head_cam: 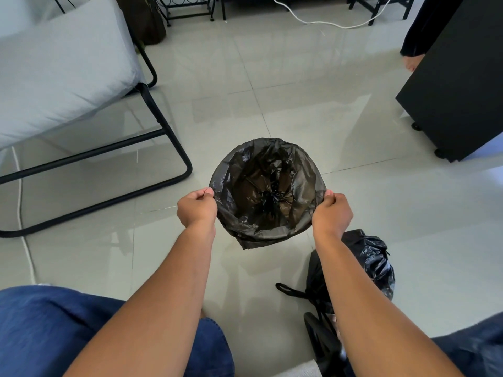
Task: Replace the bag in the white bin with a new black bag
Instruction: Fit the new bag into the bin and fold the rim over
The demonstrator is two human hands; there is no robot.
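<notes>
Head view: left hand (196,206) and right hand (332,209) pinch the new black bag (268,191), thin, limp, slippery film, best held at its rim.

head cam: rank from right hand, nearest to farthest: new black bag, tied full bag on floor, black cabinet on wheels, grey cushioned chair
1. new black bag: pinched at its rim by the right hand, which touches it.
2. tied full bag: on the floor just below and right of the hand.
3. black cabinet: upper right, across the tiles.
4. grey cushioned chair: far upper left, beyond the left hand.
</notes>
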